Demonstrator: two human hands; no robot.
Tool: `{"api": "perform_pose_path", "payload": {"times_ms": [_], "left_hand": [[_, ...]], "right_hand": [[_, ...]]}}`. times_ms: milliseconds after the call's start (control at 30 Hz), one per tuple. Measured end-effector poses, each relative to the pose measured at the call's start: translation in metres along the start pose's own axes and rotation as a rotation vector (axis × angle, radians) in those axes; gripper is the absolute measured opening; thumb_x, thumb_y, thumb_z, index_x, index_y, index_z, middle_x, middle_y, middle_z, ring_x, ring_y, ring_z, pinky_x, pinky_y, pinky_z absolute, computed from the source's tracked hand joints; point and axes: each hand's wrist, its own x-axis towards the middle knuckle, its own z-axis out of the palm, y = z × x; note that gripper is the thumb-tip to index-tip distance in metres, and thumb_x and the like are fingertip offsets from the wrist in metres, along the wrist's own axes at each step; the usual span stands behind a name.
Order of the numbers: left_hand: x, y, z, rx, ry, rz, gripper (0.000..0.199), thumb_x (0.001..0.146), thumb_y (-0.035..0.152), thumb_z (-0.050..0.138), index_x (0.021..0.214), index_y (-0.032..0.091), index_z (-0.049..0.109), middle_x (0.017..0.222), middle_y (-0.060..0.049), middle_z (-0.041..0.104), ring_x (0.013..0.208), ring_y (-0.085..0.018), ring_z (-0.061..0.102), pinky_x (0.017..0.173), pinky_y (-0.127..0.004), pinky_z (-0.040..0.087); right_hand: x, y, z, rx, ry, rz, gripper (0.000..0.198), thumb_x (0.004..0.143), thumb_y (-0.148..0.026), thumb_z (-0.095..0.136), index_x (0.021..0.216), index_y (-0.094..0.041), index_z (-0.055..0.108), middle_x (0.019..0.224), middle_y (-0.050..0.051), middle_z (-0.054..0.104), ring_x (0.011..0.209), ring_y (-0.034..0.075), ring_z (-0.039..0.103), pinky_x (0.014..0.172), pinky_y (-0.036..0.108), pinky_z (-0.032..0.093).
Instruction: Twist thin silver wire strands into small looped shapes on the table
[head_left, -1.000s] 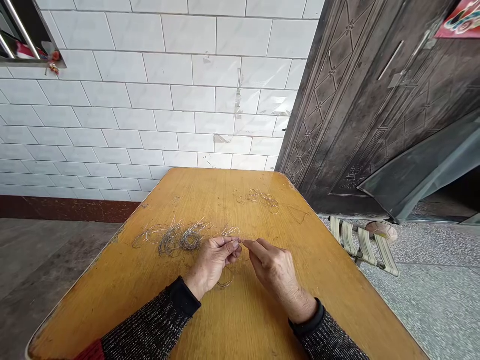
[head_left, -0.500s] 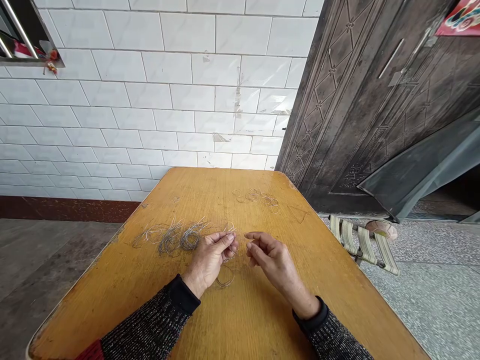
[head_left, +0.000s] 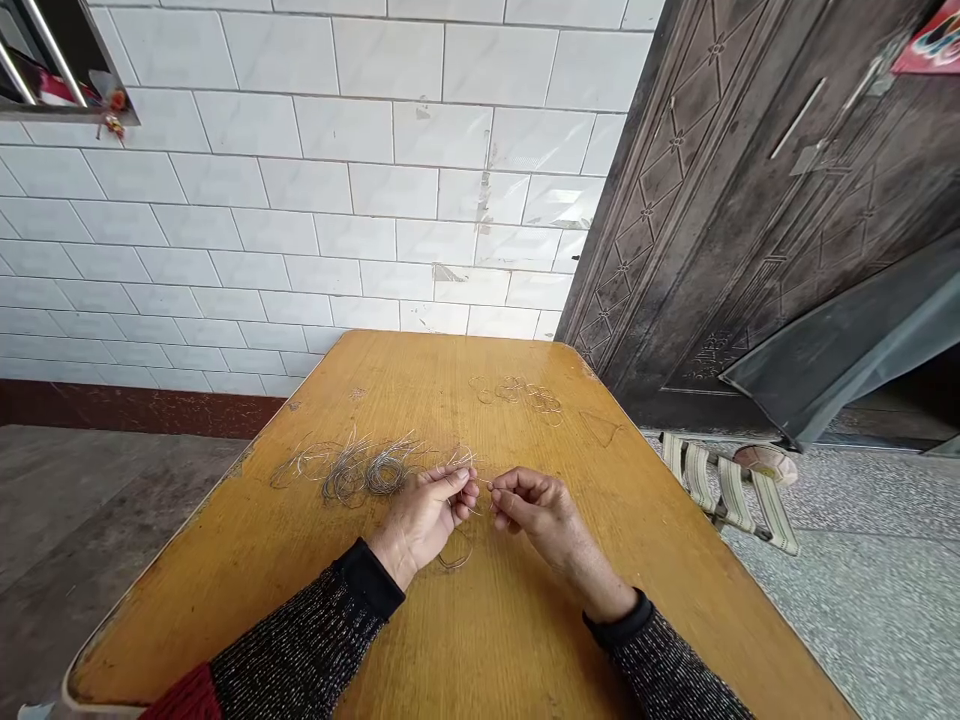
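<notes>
My left hand (head_left: 433,510) pinches a thin wire (head_left: 459,556), whose loop hangs below the fingers over the table. Just to the right, my right hand (head_left: 536,508) has its thumb and forefinger pressed together at a fine wire end that runs between the two hands. Beside my left hand, coiled grey wires (head_left: 385,472) lie in a tangled bundle. Another wire tangle (head_left: 345,476) lies left of them, with loose ends sticking up. Farther back on the table are several thin wire loops (head_left: 511,390).
The wooden table (head_left: 420,640) reaches toward a white tiled wall (head_left: 292,180). A dark carved door (head_left: 697,200) with a grey curtain (head_left: 862,340) stands at right. A striped folding stool (head_left: 731,490) is on the floor beside the table. A bent wire (head_left: 600,428) lies near the right edge.
My right thumb and forefinger have closed together onto the wire end; before, they were slightly apart. The view has shifted a little. My left hand keeps its pinch.
</notes>
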Motion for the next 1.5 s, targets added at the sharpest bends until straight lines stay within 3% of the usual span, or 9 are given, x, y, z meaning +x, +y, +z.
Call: {"api": "perform_pose_path", "payload": {"times_ms": [300, 500, 733, 900, 1100, 1300, 1500], "left_hand": [[-0.002, 0.002, 0.003, 0.041, 0.021, 0.140, 0.021, 0.059, 0.026, 0.076, 0.069, 0.010, 0.067, 0.058, -0.001, 0.060, 0.054, -0.008, 0.052, 0.051, -0.020, 0.035], [-0.001, 0.001, 0.001, 0.024, -0.029, 0.074, 0.023, 0.056, 0.027, 0.077, 0.067, 0.011, 0.066, 0.056, 0.000, 0.058, 0.050, -0.006, 0.049, 0.050, -0.019, 0.034], [-0.004, 0.006, 0.001, 0.113, -0.064, 0.064, 0.020, 0.061, 0.028, 0.074, 0.068, 0.011, 0.065, 0.058, 0.000, 0.057, 0.052, -0.007, 0.048, 0.052, -0.021, 0.033], [-0.007, 0.006, 0.000, 0.317, -0.121, 0.080, 0.018, 0.067, 0.029, 0.069, 0.071, 0.013, 0.066, 0.062, -0.001, 0.059, 0.055, -0.008, 0.049, 0.054, -0.022, 0.033], [-0.011, 0.003, 0.003, 0.489, -0.243, 0.033, 0.018, 0.069, 0.029, 0.066, 0.078, 0.013, 0.067, 0.072, -0.004, 0.061, 0.065, -0.011, 0.051, 0.059, -0.024, 0.036], [-0.013, 0.004, 0.006, 0.477, -0.227, 0.008, 0.026, 0.062, 0.021, 0.071, 0.086, 0.014, 0.067, 0.086, -0.007, 0.063, 0.072, -0.013, 0.053, 0.064, -0.026, 0.040], [-0.010, 0.002, 0.004, 0.442, -0.187, 0.027, 0.023, 0.070, 0.033, 0.066, 0.081, 0.012, 0.066, 0.073, -0.005, 0.061, 0.065, -0.011, 0.053, 0.059, -0.024, 0.039]], "right_hand": [[-0.008, -0.004, 0.004, 0.226, -0.161, 0.057, 0.029, 0.068, -0.043, 0.068, 0.073, -0.016, 0.058, 0.075, 0.001, 0.063, 0.057, 0.008, 0.058, 0.046, 0.017, 0.042], [-0.006, -0.001, 0.002, 0.217, -0.223, 0.003, 0.026, 0.068, -0.039, 0.070, 0.070, -0.016, 0.059, 0.065, 0.000, 0.063, 0.052, 0.008, 0.056, 0.051, 0.020, 0.045], [-0.006, 0.000, -0.003, 0.153, -0.242, 0.039, 0.027, 0.069, -0.041, 0.068, 0.071, -0.016, 0.058, 0.066, 0.001, 0.063, 0.053, 0.009, 0.056, 0.052, 0.021, 0.045], [-0.004, -0.008, -0.007, 0.054, -0.112, -0.016, 0.033, 0.069, -0.044, 0.065, 0.091, -0.020, 0.059, 0.073, 0.001, 0.060, 0.062, 0.010, 0.056, 0.049, 0.019, 0.041], [0.001, -0.004, -0.007, 0.014, -0.031, -0.085, 0.031, 0.067, -0.045, 0.066, 0.060, -0.016, 0.056, 0.051, -0.003, 0.051, 0.045, 0.007, 0.044, 0.042, 0.019, 0.035], [0.003, 0.000, -0.008, 0.059, 0.066, -0.047, 0.034, 0.064, -0.046, 0.067, 0.055, -0.016, 0.053, 0.050, -0.003, 0.050, 0.043, 0.007, 0.041, 0.041, 0.020, 0.034], [0.001, -0.002, -0.006, 0.044, 0.064, -0.037, 0.035, 0.063, -0.046, 0.068, 0.053, -0.017, 0.051, 0.049, -0.003, 0.048, 0.043, 0.007, 0.039, 0.041, 0.021, 0.032]]}}
